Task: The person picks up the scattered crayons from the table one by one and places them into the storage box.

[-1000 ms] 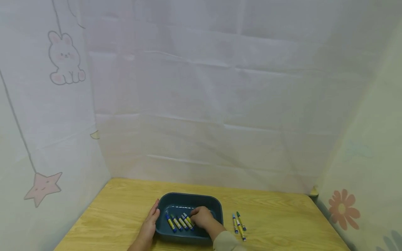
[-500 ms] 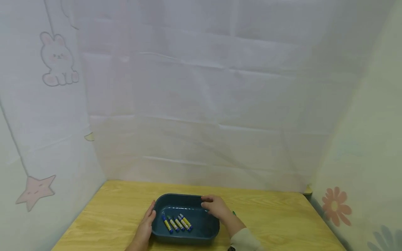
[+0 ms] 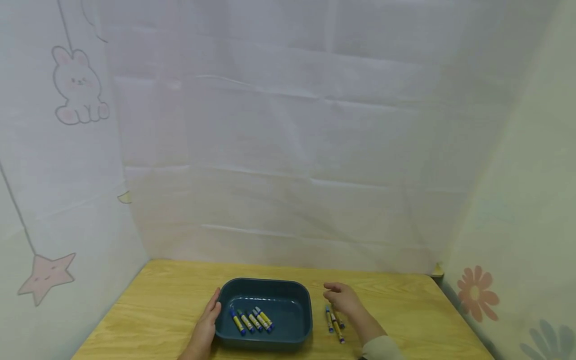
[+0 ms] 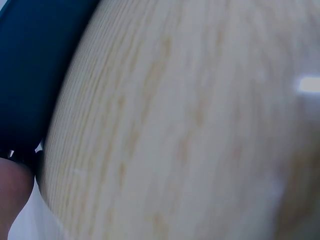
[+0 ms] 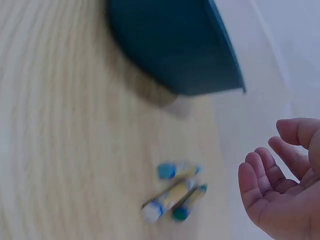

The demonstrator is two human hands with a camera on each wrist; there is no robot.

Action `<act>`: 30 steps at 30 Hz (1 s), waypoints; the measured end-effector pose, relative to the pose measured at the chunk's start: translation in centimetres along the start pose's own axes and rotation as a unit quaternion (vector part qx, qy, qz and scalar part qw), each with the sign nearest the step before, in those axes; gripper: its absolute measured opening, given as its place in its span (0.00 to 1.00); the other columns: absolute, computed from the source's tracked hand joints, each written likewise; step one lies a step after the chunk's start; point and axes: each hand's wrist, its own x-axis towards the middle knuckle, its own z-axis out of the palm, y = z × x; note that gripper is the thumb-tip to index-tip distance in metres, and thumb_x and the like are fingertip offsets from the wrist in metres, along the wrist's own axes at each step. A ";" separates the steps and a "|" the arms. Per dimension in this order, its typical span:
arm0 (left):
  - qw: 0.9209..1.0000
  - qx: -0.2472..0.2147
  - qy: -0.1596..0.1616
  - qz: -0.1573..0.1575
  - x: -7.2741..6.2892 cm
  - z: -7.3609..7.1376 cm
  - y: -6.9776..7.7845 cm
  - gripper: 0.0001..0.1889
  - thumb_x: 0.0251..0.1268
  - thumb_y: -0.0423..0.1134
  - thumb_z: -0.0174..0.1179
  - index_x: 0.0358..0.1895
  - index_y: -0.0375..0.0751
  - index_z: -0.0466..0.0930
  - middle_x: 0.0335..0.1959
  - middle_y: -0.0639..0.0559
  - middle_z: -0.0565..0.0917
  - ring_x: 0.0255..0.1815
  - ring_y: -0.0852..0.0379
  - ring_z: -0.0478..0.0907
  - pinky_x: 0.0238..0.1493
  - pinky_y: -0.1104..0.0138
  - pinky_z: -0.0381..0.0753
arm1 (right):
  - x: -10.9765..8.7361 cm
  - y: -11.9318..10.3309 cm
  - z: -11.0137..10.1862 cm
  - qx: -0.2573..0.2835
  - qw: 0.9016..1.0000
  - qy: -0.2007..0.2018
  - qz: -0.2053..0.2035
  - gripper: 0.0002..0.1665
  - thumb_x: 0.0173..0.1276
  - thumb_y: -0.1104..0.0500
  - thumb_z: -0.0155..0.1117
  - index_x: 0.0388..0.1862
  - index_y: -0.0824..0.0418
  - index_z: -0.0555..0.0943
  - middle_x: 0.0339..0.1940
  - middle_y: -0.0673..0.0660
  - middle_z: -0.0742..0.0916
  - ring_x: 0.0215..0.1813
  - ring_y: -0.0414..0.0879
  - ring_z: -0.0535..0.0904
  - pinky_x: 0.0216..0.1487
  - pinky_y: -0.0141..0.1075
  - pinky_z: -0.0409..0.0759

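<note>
A dark teal rectangular bin point(image 3: 265, 344) stands on the table, with several yellow-wrapped crayons point(image 3: 253, 321) lying side by side on its floor. My left hand point(image 3: 205, 325) rests against the bin's left side, fingers extended along the outer wall. In the left wrist view, only a bit of the thumb point(image 4: 14, 187) shows beside the bin wall. To the right of the bin, my right hand point(image 3: 345, 299) is in the air with loosely bent fingers, holding nothing. Below it, three loose crayons point(image 3: 338, 332) lie close together on the table; they look blurred in the right wrist view.
The wooden table point(image 3: 180, 280) has a light grain. Pale printed sheets enclose it at the back point(image 3: 288, 150) and both sides. A small ledge point(image 3: 437, 270) sticks out at the table's far right corner.
My right hand has left the crayons inside the bin, crossed the right rim and now hovers over the loose crayons. The left hand stays at the bin. The head view has shifted slightly.
</note>
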 end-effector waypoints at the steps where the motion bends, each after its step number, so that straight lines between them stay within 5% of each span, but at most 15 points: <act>1: 1.000 0.001 0.001 -0.002 0.0 0.0 0.0 0.31 0.82 0.43 0.35 0.78 0.34 0.38 0.80 0.35 0.34 0.78 0.31 0.25 0.75 0.37 0.28 | 0.0 0.4 -0.2 -0.003 1.000 0.002 0.004 0.25 0.71 0.61 0.57 0.63 0.71 0.73 0.56 0.70 0.82 0.53 0.60 0.81 0.51 0.52 0.83; 13: 1.000 0.012 0.003 -0.009 0.0 -0.1 0.1 0.31 0.82 0.45 0.35 0.79 0.36 0.38 0.80 0.35 0.34 0.79 0.32 0.24 0.75 0.37 0.27 | 0.0 4.1 -1.0 -0.015 0.999 0.007 0.046 0.26 0.70 0.61 0.58 0.63 0.74 0.72 0.58 0.74 0.80 0.56 0.67 0.78 0.52 0.52 0.83; 23: 1.000 0.024 0.006 -0.004 -0.2 0.0 0.3 0.31 0.82 0.45 0.35 0.78 0.35 0.39 0.80 0.35 0.35 0.78 0.31 0.26 0.75 0.36 0.28 | 0.3 5.8 -0.6 -0.058 0.997 0.023 0.050 0.24 0.63 0.66 0.62 0.57 0.76 0.76 0.47 0.69 0.84 0.43 0.51 0.82 0.44 0.42 0.84; 30: 0.999 0.033 0.006 -0.004 -0.3 0.0 0.4 0.31 0.82 0.44 0.34 0.78 0.35 0.39 0.80 0.35 0.36 0.79 0.31 0.26 0.75 0.36 0.28 | 0.3 5.7 0.0 -0.102 0.993 0.034 0.041 0.24 0.58 0.68 0.65 0.54 0.76 0.78 0.49 0.72 0.84 0.49 0.60 0.82 0.51 0.49 0.84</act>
